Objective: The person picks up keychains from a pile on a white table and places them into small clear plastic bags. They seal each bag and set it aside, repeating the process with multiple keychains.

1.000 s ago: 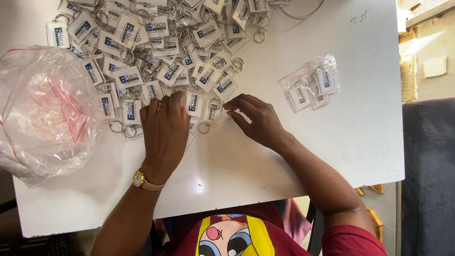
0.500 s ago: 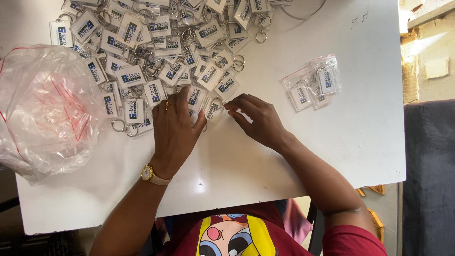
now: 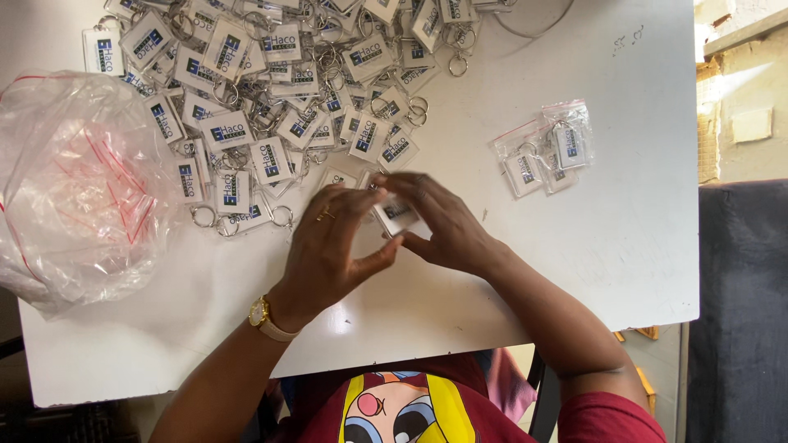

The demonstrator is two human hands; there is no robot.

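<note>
Hands pinching one clear keychain tag [image 3: 397, 213] at frame centre, left hand [image 3: 332, 246] and right hand [image 3: 439, 226] together; bagging step apparently underway; next, small zip bag needed from bag pile [image 3: 78, 180].

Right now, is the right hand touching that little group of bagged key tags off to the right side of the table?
Apart. In the head view, bare white table shows between the right hand and the bagged key tags.

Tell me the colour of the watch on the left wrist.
The watch is gold with a pale, cream-coloured strap, seen in the head view, the only one.
</note>
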